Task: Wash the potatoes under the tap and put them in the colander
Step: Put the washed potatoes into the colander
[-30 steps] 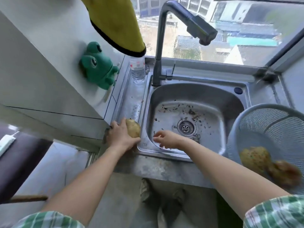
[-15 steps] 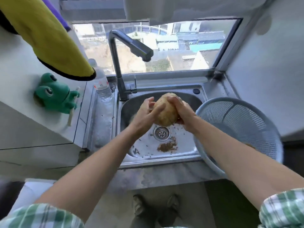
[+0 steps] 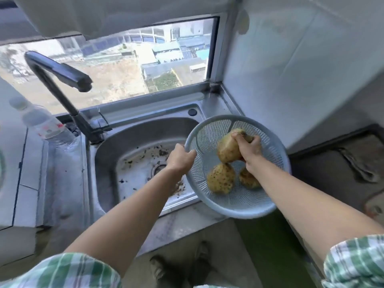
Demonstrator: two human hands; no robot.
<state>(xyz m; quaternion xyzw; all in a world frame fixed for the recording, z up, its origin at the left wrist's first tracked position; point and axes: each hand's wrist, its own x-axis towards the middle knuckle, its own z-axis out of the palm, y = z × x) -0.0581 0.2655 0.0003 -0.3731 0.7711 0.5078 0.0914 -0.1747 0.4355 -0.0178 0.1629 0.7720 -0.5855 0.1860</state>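
Observation:
A pale blue plastic colander is tilted over the right edge of the steel sink. My left hand grips its left rim. My right hand holds a large potato inside the colander, just above two other potatoes: one at the middle and one partly hidden under my right forearm. The dark tap arches over the sink's left side, with no water visibly running.
Dirt specks lie around the sink drain. A clear plastic bottle stands left of the tap base. A window is behind the sink, a tiled wall to the right, and a dark stove top beyond the colander.
Both hands held the potato over the drain half a second ago. Now my right hand has carried it into the colander, and my left hand has taken hold of the colander's rim.

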